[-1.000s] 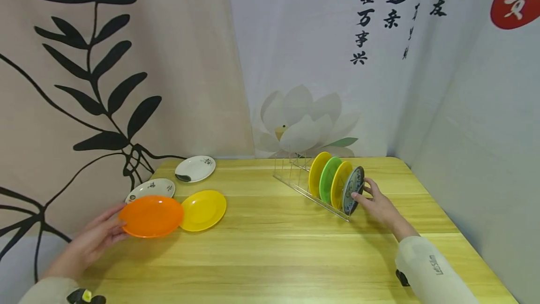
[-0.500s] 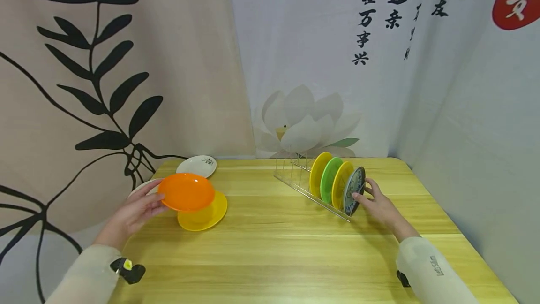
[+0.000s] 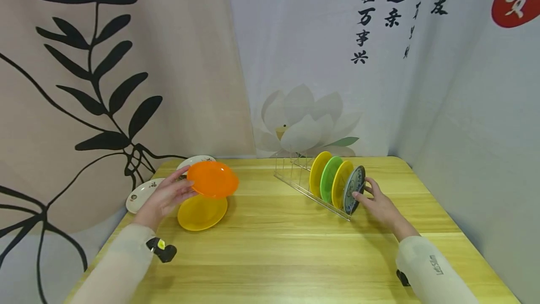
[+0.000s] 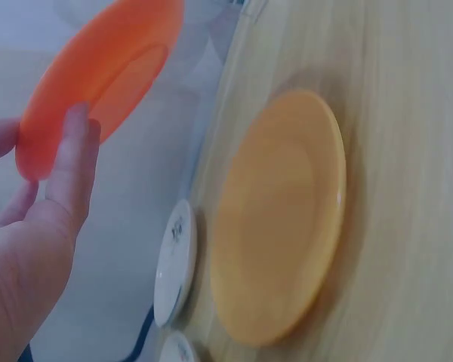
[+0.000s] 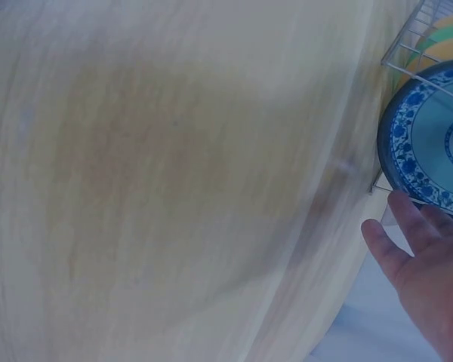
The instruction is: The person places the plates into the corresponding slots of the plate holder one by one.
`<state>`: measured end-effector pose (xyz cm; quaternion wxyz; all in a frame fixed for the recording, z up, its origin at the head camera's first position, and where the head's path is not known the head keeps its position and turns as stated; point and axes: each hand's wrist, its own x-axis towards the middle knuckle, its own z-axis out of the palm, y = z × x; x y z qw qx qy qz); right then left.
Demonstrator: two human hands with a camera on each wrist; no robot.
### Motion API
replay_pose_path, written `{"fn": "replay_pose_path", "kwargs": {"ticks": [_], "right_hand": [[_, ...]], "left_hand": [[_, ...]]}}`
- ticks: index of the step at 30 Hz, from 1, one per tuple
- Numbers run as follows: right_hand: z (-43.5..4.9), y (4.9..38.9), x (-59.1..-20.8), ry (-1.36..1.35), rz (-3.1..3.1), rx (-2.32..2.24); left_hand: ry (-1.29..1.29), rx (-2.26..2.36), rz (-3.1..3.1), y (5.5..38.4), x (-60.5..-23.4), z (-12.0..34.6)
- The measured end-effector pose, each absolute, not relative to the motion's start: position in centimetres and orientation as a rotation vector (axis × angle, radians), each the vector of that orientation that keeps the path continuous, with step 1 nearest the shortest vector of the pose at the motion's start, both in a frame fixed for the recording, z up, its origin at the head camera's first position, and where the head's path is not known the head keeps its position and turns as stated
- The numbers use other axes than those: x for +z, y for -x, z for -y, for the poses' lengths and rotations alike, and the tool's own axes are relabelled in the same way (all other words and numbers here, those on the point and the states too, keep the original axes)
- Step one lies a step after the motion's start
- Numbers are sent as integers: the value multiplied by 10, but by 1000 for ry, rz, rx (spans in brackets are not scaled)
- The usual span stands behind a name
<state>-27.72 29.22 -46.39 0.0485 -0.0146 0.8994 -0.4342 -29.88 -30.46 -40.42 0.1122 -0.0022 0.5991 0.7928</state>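
Note:
My left hand (image 3: 166, 196) grips an orange plate (image 3: 213, 179) by its left rim, thumb on one face and fingers on the other. The plate is tilted in the air above a yellow plate (image 3: 202, 214) lying on the table. In the left wrist view, the orange plate (image 4: 106, 75) is clear of the yellow one. My right hand (image 3: 381, 205) is at the right end of a wire dish rack (image 3: 295, 188). Its extended fingertips touch the edge of a blue-patterned plate (image 3: 352, 191) standing there; the right wrist view shows thumb and forefinger spread apart.
Two yellow plates (image 3: 316, 175) and a green plate (image 3: 329, 179) stand upright in the rack, left of the blue-patterned one. White plates (image 3: 141, 196) lie along the table's left side, one partly behind the orange plate. Printed curtains close off the back and sides.
My left hand has carried the orange plate rightward and toward the back, from beside the yellow plate to above its far part. The right hand stays at the blue-patterned plate.

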Motion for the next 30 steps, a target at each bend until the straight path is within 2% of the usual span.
{"fn": "replay_pose_path", "kwargs": {"ticks": [17, 30], "right_hand": [[-293, 279, -465, 48, -2757, -1309], [-292, 278, -464, 58, -2761, -1290]], "left_hand": [[-109, 2338, -1765, 324, -388, 241], [-104, 2378, -1809, 345, -396, 205]]}}
